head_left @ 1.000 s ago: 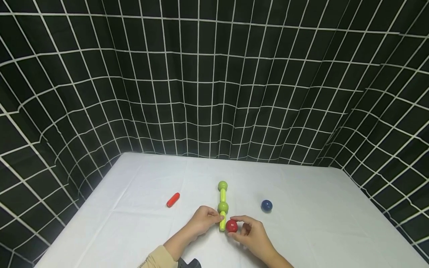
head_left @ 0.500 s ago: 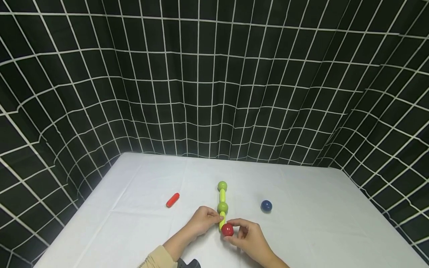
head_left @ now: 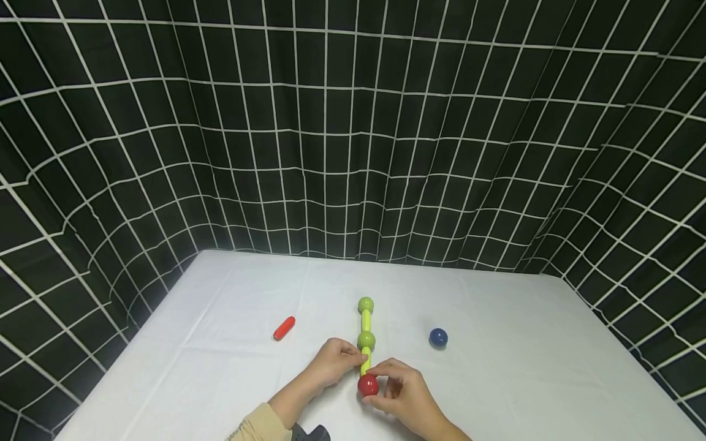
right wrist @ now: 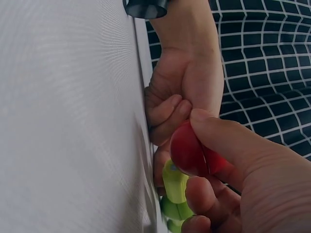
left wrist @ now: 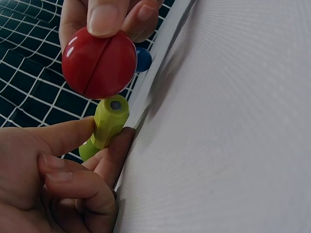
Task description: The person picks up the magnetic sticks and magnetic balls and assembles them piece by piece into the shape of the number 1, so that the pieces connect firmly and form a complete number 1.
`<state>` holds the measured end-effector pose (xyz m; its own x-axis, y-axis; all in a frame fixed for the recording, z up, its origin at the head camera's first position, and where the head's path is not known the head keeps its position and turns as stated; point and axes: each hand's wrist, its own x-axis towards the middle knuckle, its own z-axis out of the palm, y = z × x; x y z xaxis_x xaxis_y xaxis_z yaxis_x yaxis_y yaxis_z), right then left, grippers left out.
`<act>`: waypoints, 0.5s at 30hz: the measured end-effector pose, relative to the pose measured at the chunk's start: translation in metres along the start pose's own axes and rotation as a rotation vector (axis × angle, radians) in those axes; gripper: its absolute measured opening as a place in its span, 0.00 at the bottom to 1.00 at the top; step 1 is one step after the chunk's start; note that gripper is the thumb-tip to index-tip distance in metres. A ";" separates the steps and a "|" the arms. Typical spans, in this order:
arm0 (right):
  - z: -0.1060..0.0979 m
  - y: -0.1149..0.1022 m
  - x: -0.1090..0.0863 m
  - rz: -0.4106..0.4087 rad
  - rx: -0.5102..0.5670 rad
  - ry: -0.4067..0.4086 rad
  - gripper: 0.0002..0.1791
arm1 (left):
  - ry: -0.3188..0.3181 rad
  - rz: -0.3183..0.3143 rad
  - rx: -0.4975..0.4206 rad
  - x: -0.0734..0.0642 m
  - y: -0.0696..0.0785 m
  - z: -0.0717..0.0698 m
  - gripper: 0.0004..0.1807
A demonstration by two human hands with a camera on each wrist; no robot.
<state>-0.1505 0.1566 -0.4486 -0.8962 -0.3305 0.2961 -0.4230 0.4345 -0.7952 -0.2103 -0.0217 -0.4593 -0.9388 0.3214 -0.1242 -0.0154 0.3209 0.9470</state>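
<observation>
My left hand (head_left: 334, 362) pinches the near yellow-green rod (left wrist: 108, 124) between thumb and fingers. In the left wrist view, a small grey metal disc shows in the rod's end. Away from me this rod joins a green ball (head_left: 366, 340), a second yellow-green rod (head_left: 366, 321) and another green ball (head_left: 366, 305), all in a straight line on the table. With thumb and fingertips my right hand (head_left: 407, 392) pinches a glossy red ball (head_left: 368, 385); a seam crosses it. The ball is right at the rod's near end and overlaps it in the head view.
A loose red rod (head_left: 284, 328) lies to the left of the line. To its right sits a dark blue ball (head_left: 438, 337). White cloth (head_left: 507, 355) covers the table, and a black curtain (head_left: 353, 135) with a white grid stands around its far sides.
The right hand has brought the red ball left and toward me, from beside the near rod to its near end. The left hand keeps its pinch in place.
</observation>
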 end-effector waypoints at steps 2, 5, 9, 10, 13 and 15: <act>0.001 0.000 0.000 -0.011 -0.014 0.004 0.18 | -0.001 0.000 0.003 0.000 0.000 0.000 0.13; 0.002 0.001 0.000 -0.004 -0.030 -0.008 0.18 | -0.004 0.001 0.006 0.000 0.000 -0.001 0.13; 0.002 0.001 0.001 0.015 -0.050 -0.038 0.18 | -0.005 0.007 0.009 0.000 -0.001 -0.001 0.13; 0.002 0.001 0.001 0.020 -0.051 -0.044 0.19 | -0.006 0.009 0.009 0.000 -0.001 -0.001 0.13; 0.002 0.002 0.001 0.028 -0.055 -0.052 0.19 | -0.010 0.008 0.008 0.001 -0.001 -0.001 0.14; 0.002 0.002 0.001 0.030 -0.053 -0.055 0.19 | -0.011 0.009 0.008 0.001 -0.001 -0.001 0.14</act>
<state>-0.1521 0.1556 -0.4510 -0.9002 -0.3618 0.2422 -0.4043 0.4879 -0.7737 -0.2117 -0.0227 -0.4605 -0.9352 0.3337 -0.1190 -0.0042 0.3255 0.9455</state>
